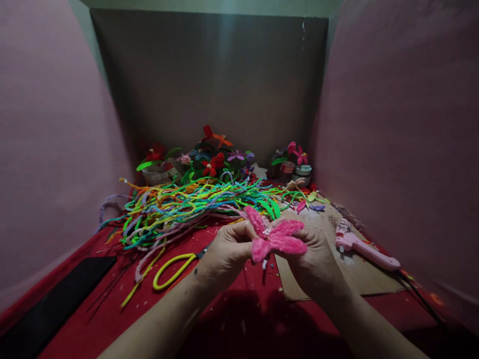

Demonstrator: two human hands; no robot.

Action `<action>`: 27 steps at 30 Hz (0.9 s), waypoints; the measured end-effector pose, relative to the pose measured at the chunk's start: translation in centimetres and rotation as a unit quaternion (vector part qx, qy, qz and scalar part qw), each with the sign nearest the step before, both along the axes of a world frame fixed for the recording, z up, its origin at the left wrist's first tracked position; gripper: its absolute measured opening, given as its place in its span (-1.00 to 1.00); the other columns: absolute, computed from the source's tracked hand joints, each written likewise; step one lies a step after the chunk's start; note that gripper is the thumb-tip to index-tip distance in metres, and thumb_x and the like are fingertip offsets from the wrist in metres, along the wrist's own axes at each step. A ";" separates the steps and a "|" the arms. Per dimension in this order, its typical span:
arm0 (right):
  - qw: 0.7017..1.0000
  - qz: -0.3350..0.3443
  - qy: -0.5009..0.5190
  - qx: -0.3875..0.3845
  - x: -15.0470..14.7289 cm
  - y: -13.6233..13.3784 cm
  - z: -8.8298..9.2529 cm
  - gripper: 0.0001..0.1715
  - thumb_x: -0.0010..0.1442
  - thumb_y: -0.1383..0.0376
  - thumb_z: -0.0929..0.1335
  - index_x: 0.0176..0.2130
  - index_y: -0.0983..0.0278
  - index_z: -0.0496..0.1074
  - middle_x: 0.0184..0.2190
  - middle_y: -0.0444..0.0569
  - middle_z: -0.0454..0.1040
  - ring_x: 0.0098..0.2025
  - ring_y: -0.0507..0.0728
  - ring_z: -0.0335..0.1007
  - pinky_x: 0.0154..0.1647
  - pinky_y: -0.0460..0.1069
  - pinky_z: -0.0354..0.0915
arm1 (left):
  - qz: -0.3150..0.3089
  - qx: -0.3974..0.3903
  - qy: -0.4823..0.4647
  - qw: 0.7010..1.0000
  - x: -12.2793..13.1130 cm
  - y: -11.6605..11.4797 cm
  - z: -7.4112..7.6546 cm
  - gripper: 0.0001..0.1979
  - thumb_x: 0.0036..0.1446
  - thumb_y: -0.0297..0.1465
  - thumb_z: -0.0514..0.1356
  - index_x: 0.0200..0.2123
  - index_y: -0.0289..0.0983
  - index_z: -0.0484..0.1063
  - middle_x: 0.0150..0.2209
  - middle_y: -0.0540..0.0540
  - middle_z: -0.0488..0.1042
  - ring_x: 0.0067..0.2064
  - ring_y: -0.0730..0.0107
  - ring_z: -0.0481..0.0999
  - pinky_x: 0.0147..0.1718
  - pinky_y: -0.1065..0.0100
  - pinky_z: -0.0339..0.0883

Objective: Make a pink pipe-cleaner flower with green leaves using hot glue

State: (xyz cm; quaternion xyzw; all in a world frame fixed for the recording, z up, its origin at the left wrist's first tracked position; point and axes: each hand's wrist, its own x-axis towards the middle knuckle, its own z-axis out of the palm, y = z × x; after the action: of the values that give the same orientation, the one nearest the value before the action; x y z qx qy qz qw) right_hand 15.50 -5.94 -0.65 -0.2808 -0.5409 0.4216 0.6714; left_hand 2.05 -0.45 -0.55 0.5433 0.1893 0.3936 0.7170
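Both hands meet over the red table (93, 319), holding a fuzzy pink flower (275, 238) made of pipe-cleaner petals with a small pale centre. My left hand (224, 252) pinches the flower's left side, fingers curled round it. My right hand (316, 257) grips its right side from below, fingers closed on the petals. A yellow-handled pair of scissors (175, 269) lies just left of my left hand. A pink glue gun (361, 244) rests on a brown cardboard sheet (355, 274) to the right of my right hand.
A heap of many-coloured pipe cleaners (187, 204) spreads across the table's middle. Finished flowers in small pots (209, 159) and a small jar (302, 172) stand at the back wall. A black flat slab (56, 304) lies at front left. Pink walls close in on both sides.
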 end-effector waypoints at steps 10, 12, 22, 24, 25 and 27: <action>0.989 -0.069 -0.130 0.027 0.0 -1.4 0.7 -0.75 0.04 0.41 0.37 -0.32 0.07 0.53 -0.36 -0.16 0.44 -0.29 0.02 0.29 -0.18 -0.05 0.23 | -0.011 -0.021 0.006 1.000 -0.2 0.0 0.0 -0.87 -0.27 -0.49 0.35 -0.63 -0.37 0.44 -0.58 -0.02 0.42 -0.51 0.52 0.33 -0.44 0.43 0.21; 0.987 -0.066 -0.145 0.027 0.0 -1.6 0.6 -0.79 0.07 0.39 0.35 -0.34 0.09 0.53 -0.37 -0.15 0.43 -0.28 0.03 0.28 -0.17 -0.03 0.22 | -0.019 -0.017 0.015 1.000 -0.3 -0.1 0.1 -0.89 -0.26 -0.49 0.35 -0.61 -0.37 0.46 -0.56 -0.05 0.44 -0.49 0.50 0.34 -0.43 0.42 0.21; 0.992 -0.045 -0.119 0.013 -0.3 -1.6 0.1 -0.81 0.11 0.33 0.32 -0.44 0.16 0.52 -0.51 -0.14 0.37 -0.37 0.05 0.25 -0.27 -0.01 0.20 | -0.095 -0.001 0.038 0.995 -0.5 -0.1 0.7 -0.94 -0.21 -0.50 0.31 -0.58 -0.39 0.50 -0.57 -0.04 0.43 -0.49 0.50 0.36 -0.39 0.44 0.24; 0.994 -0.047 -0.099 0.006 -0.4 -1.6 -0.1 -0.80 0.11 0.31 0.32 -0.51 0.20 0.50 -0.56 -0.14 0.34 -0.41 0.04 0.23 -0.32 -0.01 0.20 | -0.107 -0.004 0.038 0.994 -0.5 -0.3 0.9 -0.93 -0.18 -0.49 0.30 -0.54 -0.39 0.48 -0.55 -0.06 0.45 -0.50 0.48 0.39 -0.42 0.44 0.25; 0.995 -0.048 -0.090 -0.001 -0.5 -1.5 -0.2 -0.77 0.11 0.30 0.32 -0.55 0.22 0.47 -0.59 -0.15 0.32 -0.44 0.04 0.22 -0.35 -0.01 0.19 | -0.107 -0.005 0.034 0.994 -0.5 -0.4 1.0 -0.91 -0.15 -0.48 0.28 -0.49 -0.39 0.47 -0.55 -0.07 0.46 -0.51 0.46 0.41 -0.44 0.43 0.25; 0.996 -0.047 -0.070 -0.017 -0.7 -1.3 -0.5 -0.70 0.12 0.28 0.31 -0.60 0.24 0.43 -0.63 -0.16 0.27 -0.49 0.02 0.19 -0.40 -0.02 0.17 | -0.097 0.000 0.022 0.995 -0.4 -0.6 1.2 -0.87 -0.11 -0.48 0.26 -0.40 -0.37 0.44 -0.54 -0.08 0.47 -0.51 0.41 0.44 -0.48 0.42 0.25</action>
State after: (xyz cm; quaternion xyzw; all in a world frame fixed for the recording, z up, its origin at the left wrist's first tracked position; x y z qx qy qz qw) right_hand 14.83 -7.27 -1.11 -0.3456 -0.5655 0.3779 0.6465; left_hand 1.63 -1.08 0.66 0.5674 0.1515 0.3097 0.7478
